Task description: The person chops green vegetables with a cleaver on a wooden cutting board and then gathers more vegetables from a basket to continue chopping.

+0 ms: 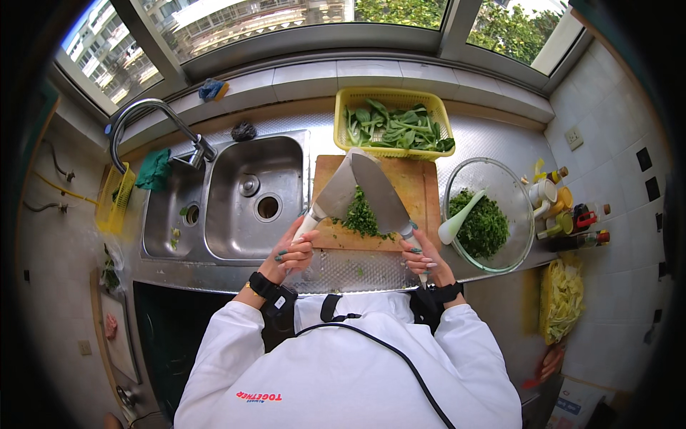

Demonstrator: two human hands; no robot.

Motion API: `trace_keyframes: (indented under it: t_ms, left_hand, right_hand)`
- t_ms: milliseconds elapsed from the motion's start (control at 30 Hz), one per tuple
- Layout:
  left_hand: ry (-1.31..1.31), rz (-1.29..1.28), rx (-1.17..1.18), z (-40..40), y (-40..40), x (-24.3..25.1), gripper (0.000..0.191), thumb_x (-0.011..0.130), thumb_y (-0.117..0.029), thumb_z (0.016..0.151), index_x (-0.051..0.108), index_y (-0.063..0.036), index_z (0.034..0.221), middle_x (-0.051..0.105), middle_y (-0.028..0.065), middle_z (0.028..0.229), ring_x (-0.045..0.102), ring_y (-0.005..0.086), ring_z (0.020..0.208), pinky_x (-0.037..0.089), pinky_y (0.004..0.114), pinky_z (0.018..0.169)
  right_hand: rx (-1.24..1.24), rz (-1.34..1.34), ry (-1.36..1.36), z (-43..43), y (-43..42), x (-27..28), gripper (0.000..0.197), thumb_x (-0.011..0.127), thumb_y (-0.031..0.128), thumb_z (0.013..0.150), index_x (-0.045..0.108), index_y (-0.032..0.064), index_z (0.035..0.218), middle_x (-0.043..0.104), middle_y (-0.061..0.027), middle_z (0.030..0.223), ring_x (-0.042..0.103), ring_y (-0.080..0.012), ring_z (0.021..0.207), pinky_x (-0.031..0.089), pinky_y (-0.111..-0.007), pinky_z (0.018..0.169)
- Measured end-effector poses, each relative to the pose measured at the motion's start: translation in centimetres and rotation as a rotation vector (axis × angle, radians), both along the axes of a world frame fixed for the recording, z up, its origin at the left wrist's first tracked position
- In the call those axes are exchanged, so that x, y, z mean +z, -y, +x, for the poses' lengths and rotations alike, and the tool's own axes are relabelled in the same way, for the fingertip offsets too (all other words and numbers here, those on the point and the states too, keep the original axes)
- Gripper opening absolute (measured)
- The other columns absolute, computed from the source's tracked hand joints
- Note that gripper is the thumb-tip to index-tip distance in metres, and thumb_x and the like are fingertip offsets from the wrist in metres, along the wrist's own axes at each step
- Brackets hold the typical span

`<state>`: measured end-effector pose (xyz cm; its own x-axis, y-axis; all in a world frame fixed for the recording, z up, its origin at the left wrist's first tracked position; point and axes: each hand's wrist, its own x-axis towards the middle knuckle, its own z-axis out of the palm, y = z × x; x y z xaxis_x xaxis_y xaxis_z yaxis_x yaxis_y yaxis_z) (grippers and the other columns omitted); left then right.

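My left hand (293,251) grips the white handle of a cleaver (338,185), its broad blade slanting up to the right. Another wide-bladed kitchen knife (381,190) is held by its pale handle in my right hand (423,256), its blade slanting up to the left. The two blades meet or overlap near their tips. Between them lies a pile of finely chopped leafy greens (362,217) on a wooden cutting board (419,198). Loose green bits are scattered around the pile's lower edge.
A yellow basket (447,119) of whole greens stands behind the board. To the right, a glass bowl (517,185) holds chopped greens and a pale green spoon (461,219). Several condiment containers (563,206) stand beyond it. A double steel sink (252,236) with a faucet (144,104) is at left.
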<state>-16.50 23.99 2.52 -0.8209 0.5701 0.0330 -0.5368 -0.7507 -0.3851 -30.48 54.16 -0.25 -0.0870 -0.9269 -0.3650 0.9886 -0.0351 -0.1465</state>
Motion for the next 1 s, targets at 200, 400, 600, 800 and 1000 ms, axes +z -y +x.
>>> trace_keyframes:
  t_ms: [200, 400, 600, 800, 1000]
  left_hand:
    - [-0.047, 0.025, 0.009, -1.7, -0.5, 0.2, 0.045, 0.023, -0.045, 0.089, 0.033, -0.0041, 0.075, 0.028, 0.0003, 0.043, 0.029, 0.0092, 0.026, 0.025, 0.023, 0.022]
    - [-0.019, 0.016, 0.025, -2.4, -0.6, -0.2, 0.043, 0.026, -0.044, 0.089, 0.033, -0.0043, 0.075, 0.030, 0.0012, 0.044, 0.031, 0.0110, 0.028, 0.025, 0.024, 0.024]
    - [0.054, -0.067, 0.055, -2.4, -1.0, -0.3, 0.042, 0.027, -0.044, 0.089, 0.032, -0.0049, 0.076, 0.028, 0.0008, 0.044, 0.030, 0.0112, 0.029, 0.026, 0.025, 0.024]
    - [0.001, -0.013, 0.050, -2.7, -1.7, -0.5, 0.042, 0.027, -0.044, 0.089, 0.032, -0.0050, 0.076, 0.028, 0.0006, 0.044, 0.030, 0.0107, 0.028, 0.024, 0.024, 0.024]
    - [-0.030, 0.041, 0.054, -2.2, -2.0, 0.9, 0.042, 0.025, -0.044, 0.089, 0.031, -0.0049, 0.075, 0.028, 0.0006, 0.044, 0.029, 0.0107, 0.027, 0.024, 0.024, 0.024]
  right_hand:
    - [0.077, -0.043, -0.074, 1.1, 0.5, 0.0, 0.042, 0.031, 0.045, 0.088, 0.037, 0.0102, 0.066, 0.029, 0.0050, 0.039, 0.024, -0.0026, 0.025, 0.019, -0.017, 0.025]
    - [0.045, 0.032, -0.231, 1.8, 0.0, 0.9, 0.042, 0.031, 0.045, 0.088, 0.037, 0.0096, 0.066, 0.028, 0.0043, 0.038, 0.023, -0.0036, 0.025, 0.020, -0.018, 0.026]
    - [-0.137, 0.211, -0.614, 3.9, 2.2, 3.5, 0.040, 0.035, 0.044, 0.087, 0.036, 0.0088, 0.068, 0.026, 0.0036, 0.039, 0.023, -0.0055, 0.026, 0.022, -0.020, 0.028]
    - [-0.090, 0.188, -0.647, 4.8, 4.4, 3.0, 0.039, 0.035, 0.043, 0.087, 0.036, 0.0083, 0.069, 0.026, 0.0032, 0.039, 0.023, -0.0060, 0.027, 0.023, -0.021, 0.028]
    - [-0.141, 0.223, -0.599, 4.7, 3.8, 2.3, 0.040, 0.035, 0.043, 0.087, 0.035, 0.0086, 0.067, 0.025, 0.0029, 0.039, 0.023, -0.0064, 0.027, 0.022, -0.021, 0.027]
